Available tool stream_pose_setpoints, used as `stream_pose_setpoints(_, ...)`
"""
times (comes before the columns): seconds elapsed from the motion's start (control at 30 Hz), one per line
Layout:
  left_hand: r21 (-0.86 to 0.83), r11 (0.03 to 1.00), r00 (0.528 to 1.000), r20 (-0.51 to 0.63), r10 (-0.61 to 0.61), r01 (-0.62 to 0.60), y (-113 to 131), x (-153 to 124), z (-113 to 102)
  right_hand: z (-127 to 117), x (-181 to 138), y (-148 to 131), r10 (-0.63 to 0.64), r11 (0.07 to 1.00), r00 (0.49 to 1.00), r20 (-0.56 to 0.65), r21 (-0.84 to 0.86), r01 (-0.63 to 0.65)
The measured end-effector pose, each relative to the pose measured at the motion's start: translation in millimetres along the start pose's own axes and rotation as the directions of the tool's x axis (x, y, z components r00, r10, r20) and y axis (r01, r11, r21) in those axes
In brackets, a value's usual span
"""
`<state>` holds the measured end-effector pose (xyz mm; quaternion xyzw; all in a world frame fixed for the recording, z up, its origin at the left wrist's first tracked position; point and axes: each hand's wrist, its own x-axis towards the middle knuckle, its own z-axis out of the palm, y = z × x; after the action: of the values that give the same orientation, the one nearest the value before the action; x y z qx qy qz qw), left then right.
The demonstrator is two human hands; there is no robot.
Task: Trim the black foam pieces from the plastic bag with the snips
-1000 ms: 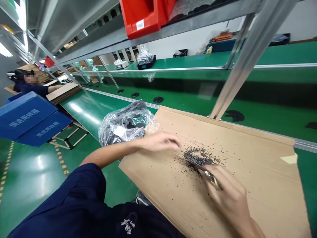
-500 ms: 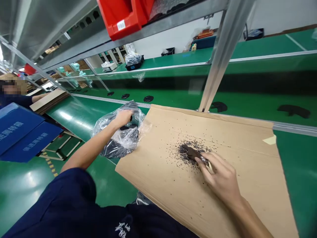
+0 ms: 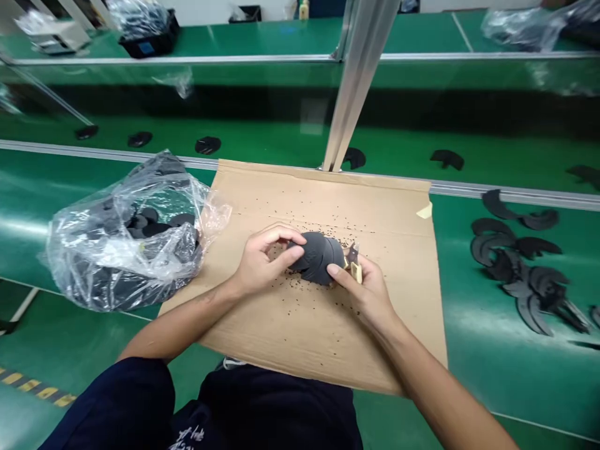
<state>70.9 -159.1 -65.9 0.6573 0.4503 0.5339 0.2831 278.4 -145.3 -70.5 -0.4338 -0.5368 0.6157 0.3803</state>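
Note:
My left hand (image 3: pixel 262 259) pinches the left edge of a dark, flat, rounded plastic part (image 3: pixel 317 257) over the cardboard. At its right edge the thumb of my right hand (image 3: pixel 370 287) presses on it, and the same hand carries nippers (image 3: pixel 355 267) with cream handles, jaws pointing away from me. Overlapping layers show in the part; whether it is one piece or more, I cannot tell. Beneath lies a brown cardboard sheet (image 3: pixel 262 331), sprinkled with tiny black bits. Left of it sits a clear plastic bag (image 3: pixel 107 256) with several black parts inside.
Loose black curved parts (image 3: pixel 539 281) lie in a pile on the green bench (image 3: pixel 473 350) at the right. A metal post (image 3: pixel 359 75) rises behind the cardboard. More parts (image 3: pixel 207 145) are spaced along the back strip. A black bin (image 3: pixel 150 37) stands on the upper shelf.
My left hand has come out of the bag to the middle and now grips a black part together with my right hand. The view has turned right, bringing the pile of parts into sight.

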Motion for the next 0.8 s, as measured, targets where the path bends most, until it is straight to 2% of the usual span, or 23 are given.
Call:
stream_pose_setpoints(0.1, 0.142, 0.990, 0.999, -0.033, 0.002, 0.002, -9.6, -5.3, 2.7, 3.1, -3.0, 2.5, -0.080, 0.988, 0.996, -0.038, -0.133, 0.074)
stream_pose_setpoints(0.2, 0.204, 0.979, 0.999, 0.030, 0.014, -0.019, -11.6, -10.3, 0.8, 5.4, -4.7, 5.4, -0.123, 0.967, 0.990, -0.069, -0.230, 0.104)
stream_pose_setpoints(0.27, 0.153, 0.988, 0.999, 0.037, -0.035, 0.029, -11.9, -12.6, 1.8, 6.3, -4.7, 6.4, -0.129, 0.960, 0.989, -0.072, -0.260, 0.107)
stream_pose_setpoints(0.33, 0.081, 0.989, 0.991, 0.018, -0.129, 0.127, -13.1, -14.5, 4.0, 7.2, -4.4, 6.2, -0.129, 0.951, 0.989, -0.067, -0.291, 0.105)
stream_pose_setpoints(0.5, -0.021, 0.945, 0.945, 0.032, -0.326, 0.327, -17.9, -17.9, 8.0, 9.5, -3.8, 3.7, -0.132, 0.941, 0.989, -0.062, -0.323, 0.105)
stream_pose_setpoints(0.6, -0.121, 0.923, 0.930, 0.071, -0.360, 0.367, -19.0, -17.1, 9.2, 9.7, -4.0, 3.4, -0.129, 0.944, 0.990, -0.060, -0.315, 0.104)
stream_pose_setpoints(0.7, -0.268, 0.892, 0.932, 0.122, -0.342, 0.363, -19.6, -15.2, 11.1, 9.7, -4.5, 3.5, -0.136, 0.945, 0.989, -0.060, -0.307, 0.111)
stream_pose_setpoints(0.8, -0.325, 0.874, 0.932, 0.114, -0.343, 0.361, -20.0, -14.5, 12.9, 10.4, -6.0, 4.3, -0.147, 0.936, 0.987, -0.066, -0.331, 0.118)
